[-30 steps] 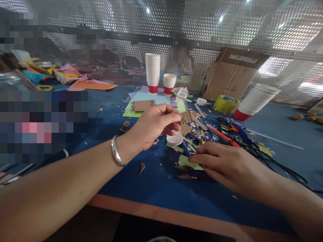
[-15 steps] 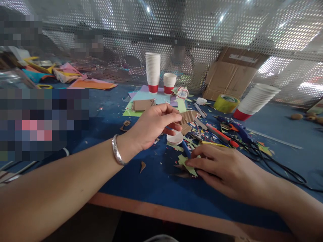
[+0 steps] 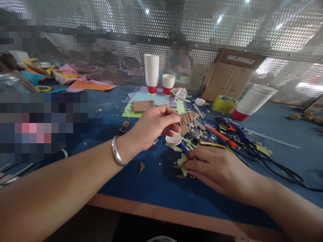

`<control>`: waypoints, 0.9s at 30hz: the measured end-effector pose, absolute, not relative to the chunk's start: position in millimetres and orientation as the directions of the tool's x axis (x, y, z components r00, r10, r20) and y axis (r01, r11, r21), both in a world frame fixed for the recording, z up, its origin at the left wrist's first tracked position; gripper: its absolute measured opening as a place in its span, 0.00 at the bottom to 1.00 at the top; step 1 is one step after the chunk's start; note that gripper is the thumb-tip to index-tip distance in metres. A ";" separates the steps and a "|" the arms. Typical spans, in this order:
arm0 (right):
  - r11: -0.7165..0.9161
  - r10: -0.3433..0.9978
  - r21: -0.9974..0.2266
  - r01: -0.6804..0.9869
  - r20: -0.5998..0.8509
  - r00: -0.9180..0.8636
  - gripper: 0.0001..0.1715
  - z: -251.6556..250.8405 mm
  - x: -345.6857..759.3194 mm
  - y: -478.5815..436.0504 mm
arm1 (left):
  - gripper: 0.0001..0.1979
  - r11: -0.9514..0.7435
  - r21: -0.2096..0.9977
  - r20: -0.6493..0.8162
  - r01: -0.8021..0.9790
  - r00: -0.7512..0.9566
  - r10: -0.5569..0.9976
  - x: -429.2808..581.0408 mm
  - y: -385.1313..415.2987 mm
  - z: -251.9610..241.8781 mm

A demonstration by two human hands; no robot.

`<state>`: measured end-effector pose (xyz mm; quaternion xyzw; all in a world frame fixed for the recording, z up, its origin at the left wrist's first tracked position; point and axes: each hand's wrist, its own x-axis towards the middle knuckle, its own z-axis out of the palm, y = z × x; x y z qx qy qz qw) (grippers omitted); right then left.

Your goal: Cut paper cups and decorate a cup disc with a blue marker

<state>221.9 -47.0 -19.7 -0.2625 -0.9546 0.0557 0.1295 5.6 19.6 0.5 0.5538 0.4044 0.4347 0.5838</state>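
Note:
My left hand, a silver bangle on its wrist, is raised over the blue table and pinches a piece of brown corrugated cardboard between thumb and fingers. My right hand lies low on the table with its fingers curled over a green paper scrap; what else lies under the fingers is hidden. A small white and red cup bottom rests on the table between the two hands.
Stacks of white and red paper cups, a yellow tape roll, a glue gun with black cable, coloured paper sheets and many scraps cover the table. A perforated metal screen and a cardboard box stand behind.
My right hand has slid left along the table, dragging the green paper scrap with it. My left hand has barely moved and keeps its pinch on the cardboard.

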 end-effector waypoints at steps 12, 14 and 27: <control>0.833 0.484 -0.122 0.539 0.632 -0.605 0.13 -16.6 227.1 -52.5 | 0.04 0.040 0.998 -0.024 -0.044 0.308 0.951 7.2 16.8 3.0; 0.803 0.463 -0.076 0.591 0.704 -0.538 0.16 -9.8 230.5 -56.2 | 0.04 0.046 0.998 -0.031 -0.040 0.316 0.948 8.2 14.7 3.6; 0.746 0.314 0.204 0.634 0.732 -0.604 0.21 -1.0 236.1 -64.0 | 0.05 0.125 0.992 -0.117 0.020 0.519 0.847 8.1 6.4 0.9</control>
